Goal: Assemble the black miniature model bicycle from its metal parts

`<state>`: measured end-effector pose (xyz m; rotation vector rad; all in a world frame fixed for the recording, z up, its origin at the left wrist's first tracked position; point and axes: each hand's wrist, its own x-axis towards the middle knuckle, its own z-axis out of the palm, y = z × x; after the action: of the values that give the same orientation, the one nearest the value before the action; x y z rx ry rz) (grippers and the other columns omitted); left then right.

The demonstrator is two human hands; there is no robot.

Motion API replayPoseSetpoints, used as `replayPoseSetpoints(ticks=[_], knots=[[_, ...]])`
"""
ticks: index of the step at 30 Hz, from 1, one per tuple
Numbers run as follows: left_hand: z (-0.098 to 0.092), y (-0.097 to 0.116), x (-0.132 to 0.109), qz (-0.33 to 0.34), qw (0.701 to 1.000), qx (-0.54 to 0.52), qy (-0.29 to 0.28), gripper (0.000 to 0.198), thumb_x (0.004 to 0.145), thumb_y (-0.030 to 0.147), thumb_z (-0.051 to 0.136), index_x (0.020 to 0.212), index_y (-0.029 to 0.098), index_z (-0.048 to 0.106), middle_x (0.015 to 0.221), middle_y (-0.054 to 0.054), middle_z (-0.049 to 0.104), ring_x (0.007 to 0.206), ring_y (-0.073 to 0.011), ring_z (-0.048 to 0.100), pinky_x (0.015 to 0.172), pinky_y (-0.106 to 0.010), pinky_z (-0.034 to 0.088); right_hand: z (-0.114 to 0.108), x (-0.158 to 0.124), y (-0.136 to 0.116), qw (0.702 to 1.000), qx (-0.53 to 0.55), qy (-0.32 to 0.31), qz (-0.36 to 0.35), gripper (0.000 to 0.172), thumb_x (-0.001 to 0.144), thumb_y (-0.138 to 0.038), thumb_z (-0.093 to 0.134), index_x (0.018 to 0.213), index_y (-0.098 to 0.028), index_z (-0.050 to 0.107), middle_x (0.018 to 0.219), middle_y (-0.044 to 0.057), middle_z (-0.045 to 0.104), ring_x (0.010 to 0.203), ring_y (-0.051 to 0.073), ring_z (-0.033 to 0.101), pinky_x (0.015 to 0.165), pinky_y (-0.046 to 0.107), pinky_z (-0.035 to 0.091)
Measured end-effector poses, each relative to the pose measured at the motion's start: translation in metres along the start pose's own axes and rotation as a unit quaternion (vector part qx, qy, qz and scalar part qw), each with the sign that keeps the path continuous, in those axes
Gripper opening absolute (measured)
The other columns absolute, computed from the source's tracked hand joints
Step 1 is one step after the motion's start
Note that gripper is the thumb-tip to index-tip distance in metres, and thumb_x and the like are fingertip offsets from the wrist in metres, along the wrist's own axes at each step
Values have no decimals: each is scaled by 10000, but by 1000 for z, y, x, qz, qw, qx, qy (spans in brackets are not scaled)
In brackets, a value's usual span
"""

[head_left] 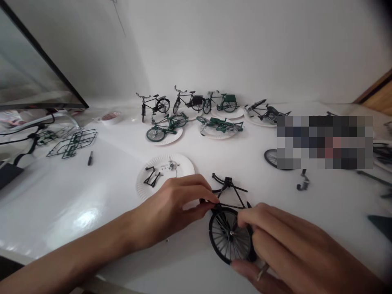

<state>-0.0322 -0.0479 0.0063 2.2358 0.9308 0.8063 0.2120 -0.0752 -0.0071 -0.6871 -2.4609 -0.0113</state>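
Observation:
A black miniature bicycle frame [240, 197] lies low in front of me, with a spoked black wheel [221, 241] at its near end. My left hand [174, 206] pinches the frame just above the wheel, thumb and forefinger together. Wrapped round the wheel's right side, my right hand [286, 241] grips its rim between fingers and thumb; a ring is on one finger. Just behind my left hand, a white paper plate [185, 165] bears small black frame parts [150, 176] and silvery bits. My fingers hide part of the frame-and-wheel joint.
Along the wall stand black and green model bicycles [154, 105]; others lie on paper plates [168, 142]. To the left are green part sprues [73, 143], a small screwdriver [90, 158] and a bowl [110, 118]. A loose wheel [271, 158] lies at right beside a blurred-out patch.

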Motion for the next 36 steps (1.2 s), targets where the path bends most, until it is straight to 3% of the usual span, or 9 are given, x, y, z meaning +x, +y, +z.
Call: replayPoseSetpoints(ticks=[5,13,18,22,27,31,36], knots=[[9,-4,-4,-18,999,22,25,100,924,167,671,1021,166,699,919,-10,731,799,-114,661,731,-223,511,5,2,1,999,27,-11,16,119,931,-90,531,855,-141,607,942,106,657,915,245,594,798,403,510],[15,-9,-3,-3,999,34,8,125,968,164,591,1051,152,683,967,-32,670,778,-90,611,685,-202,480,13,1,-1,997,61,-29,30,116,925,-89,538,876,-126,636,990,113,661,979,256,567,870,442,508],[11,-7,1,-14,1000,4,2,124,969,160,606,1038,142,708,1048,-49,637,887,-96,625,782,-200,495,11,2,-2,995,88,-27,37,113,912,-89,560,832,-132,628,984,111,664,987,246,558,865,415,510],[11,-9,3,-68,996,-56,19,108,939,147,646,1015,158,721,963,-26,677,878,-107,637,773,-211,502,10,3,-4,995,85,-29,43,114,907,-78,555,851,-124,643,1004,114,671,993,250,562,876,418,507],[10,-13,2,-119,984,-130,9,76,938,225,669,980,204,729,1005,-8,704,932,-128,652,813,-243,502,9,2,-6,996,74,-36,44,147,929,-91,538,850,-125,657,970,101,672,972,255,564,861,432,498],[10,-13,1,-117,990,-75,15,60,925,245,693,971,236,732,963,10,731,920,-150,652,828,-290,469,9,1,-6,995,80,-46,46,172,929,-81,522,825,-127,651,957,101,670,952,257,570,821,428,500],[7,-10,3,-60,998,1,-10,37,919,188,700,923,221,717,934,26,735,852,-135,654,919,-342,380,9,3,-4,995,85,-40,39,182,925,-88,522,811,-129,658,938,104,680,952,255,576,825,416,510]])
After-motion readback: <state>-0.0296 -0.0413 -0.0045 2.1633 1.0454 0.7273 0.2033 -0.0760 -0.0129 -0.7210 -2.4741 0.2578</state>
